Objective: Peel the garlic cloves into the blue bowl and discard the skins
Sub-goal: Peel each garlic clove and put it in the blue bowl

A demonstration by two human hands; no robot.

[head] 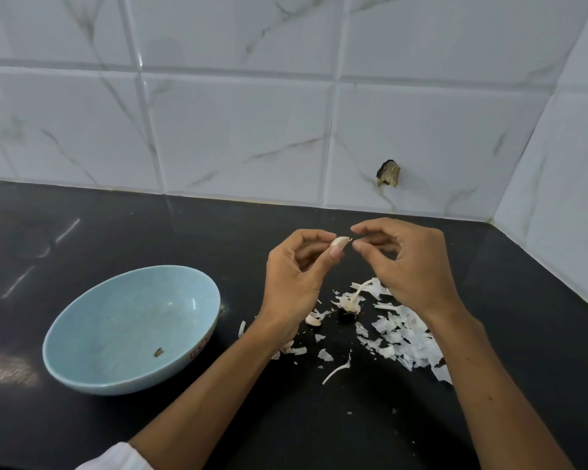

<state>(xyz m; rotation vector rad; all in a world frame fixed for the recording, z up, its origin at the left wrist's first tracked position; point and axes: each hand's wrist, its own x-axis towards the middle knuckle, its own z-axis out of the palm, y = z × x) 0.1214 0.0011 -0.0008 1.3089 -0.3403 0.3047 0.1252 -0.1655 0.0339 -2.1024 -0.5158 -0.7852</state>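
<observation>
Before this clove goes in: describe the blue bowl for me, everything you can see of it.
The bowl is round, deep, pale blue and glossy, ceramic by its look. It stands upright on the black counter, left of the left hand and clear of it. A red-and-white label sits on its outer wall at the right. Inside lie one small brown scrap and faint stains; no peeled cloves show. Only the counter touches it.

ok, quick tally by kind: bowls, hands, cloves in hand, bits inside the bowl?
blue bowl: 1
hands: 2 (left hand, right hand)
garlic clove, pinched between both hands: 1
dark bit in the bowl: 1
Total: 5
skin scraps on the counter: too many to count.
</observation>
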